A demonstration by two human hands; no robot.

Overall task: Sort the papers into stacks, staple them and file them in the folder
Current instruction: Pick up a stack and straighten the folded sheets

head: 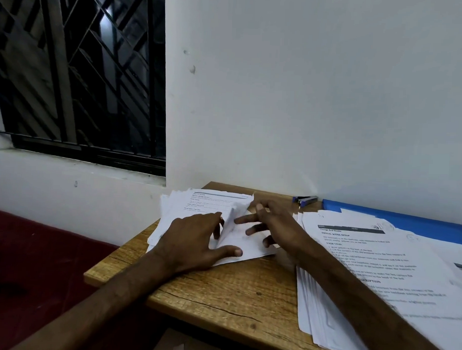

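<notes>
We note left hand (196,239) palm down on left paper stack (197,205) at table (233,292) far corner, thumb splayed, fingertips against raised sheet (232,216). Right hand (272,226) spread, fingers straight, gripping nothing. Second stack (365,258) right; stapler (305,200), blue folder (406,220) behind it.

You've got white papers (379,248) with black print, blue folder (406,220), blue-and-grey stapler (305,200), brown wood-grain table (233,292), black diagonal-bar window grille (84,78).
</notes>
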